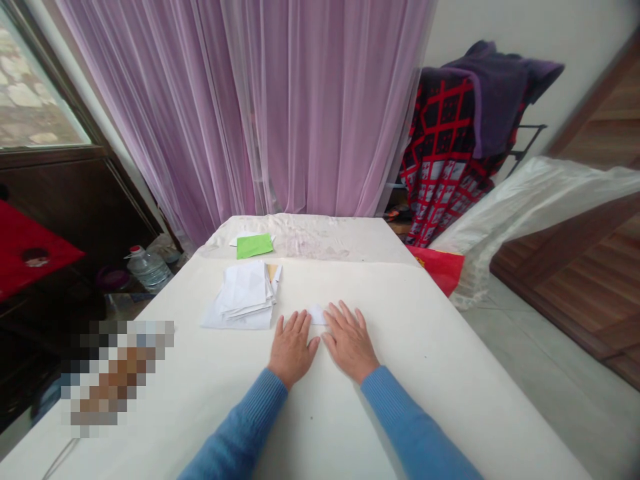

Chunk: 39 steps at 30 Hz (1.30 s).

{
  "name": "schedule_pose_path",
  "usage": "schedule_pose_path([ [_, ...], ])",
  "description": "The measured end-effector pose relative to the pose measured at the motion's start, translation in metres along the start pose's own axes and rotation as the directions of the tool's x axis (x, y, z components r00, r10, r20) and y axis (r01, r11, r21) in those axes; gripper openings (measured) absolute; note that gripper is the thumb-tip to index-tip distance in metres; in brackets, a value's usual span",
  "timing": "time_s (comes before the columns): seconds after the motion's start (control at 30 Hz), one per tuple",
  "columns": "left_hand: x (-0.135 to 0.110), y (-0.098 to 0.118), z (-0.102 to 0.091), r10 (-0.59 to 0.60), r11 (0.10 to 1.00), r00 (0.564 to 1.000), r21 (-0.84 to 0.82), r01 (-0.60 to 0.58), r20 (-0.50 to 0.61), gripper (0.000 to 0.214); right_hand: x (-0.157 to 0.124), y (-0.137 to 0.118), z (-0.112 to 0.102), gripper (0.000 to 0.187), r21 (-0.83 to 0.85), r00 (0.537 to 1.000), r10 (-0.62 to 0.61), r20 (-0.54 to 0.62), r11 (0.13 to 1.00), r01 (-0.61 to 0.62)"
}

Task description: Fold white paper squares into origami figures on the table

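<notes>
Both my hands lie flat, palms down, side by side on a white table. My left hand and my right hand have their fingers stretched out and press on a small white piece of paper, which shows only between and just beyond the fingertips. A loose stack of white paper sheets sits just left of my left hand. A green sheet lies farther back on the table.
Purple curtains hang behind the table. A clothes rack with red-black and purple fabric stands at the right, with a red bag below. A plastic water bottle stands on the floor at the left.
</notes>
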State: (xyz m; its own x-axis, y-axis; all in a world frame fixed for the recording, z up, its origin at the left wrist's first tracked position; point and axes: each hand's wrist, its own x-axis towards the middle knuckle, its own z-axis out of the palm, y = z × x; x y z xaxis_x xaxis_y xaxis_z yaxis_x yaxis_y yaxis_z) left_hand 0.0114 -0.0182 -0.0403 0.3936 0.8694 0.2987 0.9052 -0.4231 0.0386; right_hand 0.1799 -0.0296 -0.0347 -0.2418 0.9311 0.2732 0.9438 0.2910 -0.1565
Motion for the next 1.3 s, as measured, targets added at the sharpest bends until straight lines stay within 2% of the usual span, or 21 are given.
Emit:
schedule_pose_path([
  [0.07, 0.0, 0.0, -0.001, -0.004, 1.0, 1.0, -0.006, 0.004, 0.021, 0.047, 0.003, -0.002, -0.001, 0.046, 0.052, 0.992, -0.117, 0.044, 0.992, 0.115],
  [0.13, 0.0, 0.001, -0.004, -0.016, 1.0, 0.999, -0.013, 0.017, 0.051, 0.046, 0.005, -0.003, -0.002, 0.046, 0.087, 0.985, -0.143, 0.093, 0.987, 0.135],
  [0.33, -0.002, -0.005, -0.011, -0.073, 0.997, 0.995, 0.024, 0.072, 0.07, 0.045, 0.006, -0.012, -0.002, 0.05, 0.088, 0.985, -0.015, 0.17, 0.996, 0.0],
  [0.53, -0.007, -0.006, -0.012, -0.081, 0.996, 0.995, 0.05, 0.078, 0.058, 0.047, -0.003, -0.02, -0.001, 0.052, 0.059, 0.976, 0.159, 0.147, 0.984, -0.169],
  [0.77, -0.01, 0.002, -0.017, -0.134, 0.99, 0.989, 0.058, 0.13, 0.063, 0.049, -0.014, -0.019, -0.002, 0.055, 0.025, 0.967, 0.226, 0.117, 0.973, -0.23],
  [1.03, -0.007, 0.001, -0.022, -0.075, 0.996, 0.995, 0.048, 0.072, 0.06, 0.046, -0.016, -0.019, -0.001, 0.052, -0.014, 0.984, 0.177, 0.028, 0.984, -0.176],
  [1.23, -0.008, 0.003, -0.019, -0.107, 0.993, 0.994, 0.05, 0.106, 0.022, 0.053, -0.017, -0.015, -0.01, 0.05, -0.033, 0.985, 0.168, 0.036, 0.985, -0.167],
  [1.3, -0.007, 0.004, -0.018, -0.081, 0.995, 0.997, 0.05, 0.081, 0.008, 0.054, -0.017, -0.013, -0.012, 0.049, -0.026, 0.987, 0.155, 0.046, 0.988, -0.154],
])
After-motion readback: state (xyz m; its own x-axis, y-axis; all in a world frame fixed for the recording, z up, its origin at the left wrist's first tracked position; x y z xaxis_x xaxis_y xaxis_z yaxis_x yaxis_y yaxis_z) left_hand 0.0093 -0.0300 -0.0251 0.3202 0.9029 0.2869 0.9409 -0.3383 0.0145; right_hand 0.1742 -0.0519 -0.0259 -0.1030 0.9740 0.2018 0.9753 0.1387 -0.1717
